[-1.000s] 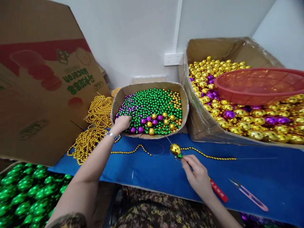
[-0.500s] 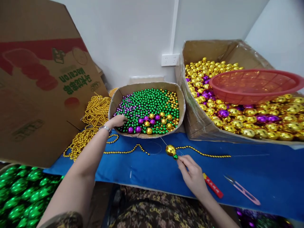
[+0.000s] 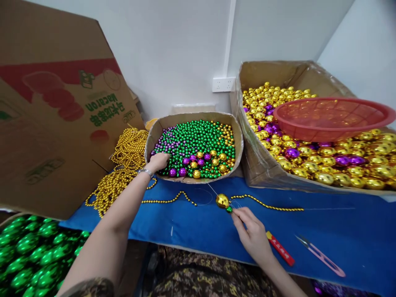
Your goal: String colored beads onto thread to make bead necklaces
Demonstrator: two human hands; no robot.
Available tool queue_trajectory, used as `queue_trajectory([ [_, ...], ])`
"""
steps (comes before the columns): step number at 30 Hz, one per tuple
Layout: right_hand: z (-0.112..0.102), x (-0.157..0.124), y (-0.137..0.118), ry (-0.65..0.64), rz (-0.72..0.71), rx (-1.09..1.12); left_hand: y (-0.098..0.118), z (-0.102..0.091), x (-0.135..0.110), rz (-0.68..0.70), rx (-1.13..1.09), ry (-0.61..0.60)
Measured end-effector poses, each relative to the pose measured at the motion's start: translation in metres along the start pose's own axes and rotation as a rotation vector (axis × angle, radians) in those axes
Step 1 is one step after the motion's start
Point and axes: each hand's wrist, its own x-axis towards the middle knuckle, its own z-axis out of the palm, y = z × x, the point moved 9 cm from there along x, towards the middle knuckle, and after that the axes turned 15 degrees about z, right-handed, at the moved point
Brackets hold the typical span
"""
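My left hand (image 3: 160,161) reaches into the left side of a cardboard box (image 3: 240,144) of small green, purple and gold beads. Its fingers are curled down at the purple and green beads, and their tips are hidden. My right hand (image 3: 253,233) pinches a small green bead (image 3: 229,209) above the blue cloth. Touching that bead is a large gold bead (image 3: 222,201), with a thin thread or needle running up from it toward the box. A gold bead strand (image 3: 262,202) lies just behind my right hand, a clear thread trailing from its end.
Pink thread snips (image 3: 324,258) and a red-and-yellow packet (image 3: 281,249) lie on the blue cloth (image 3: 198,231). At right, a red plastic basket (image 3: 334,133) rests on a big box of gold beads. Gold bead strands (image 3: 130,148) are heaped by the carton (image 3: 46,165) at left.
The camera view has shifted slightly, so everything sits a little lower and further right. My left hand stays in the bead box, and my right hand keeps its pinch on the green bead.
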Motion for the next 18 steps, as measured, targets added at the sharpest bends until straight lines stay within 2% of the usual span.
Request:
queue_trajectory([
  [8, 0.004, -0.002, -0.008, -0.015, -0.019, 0.001, -0.004, 0.006, -0.003, -0.05, -0.024, 0.01],
  [11, 0.001, -0.003, -0.01, -0.008, -0.019, 0.002, -0.001, 0.0, -0.004, -0.062, -0.017, 0.036],
  [18, 0.004, 0.0, -0.014, -0.018, -0.041, 0.001, -0.006, -0.019, -0.022, -0.133, -0.013, 0.181],
])
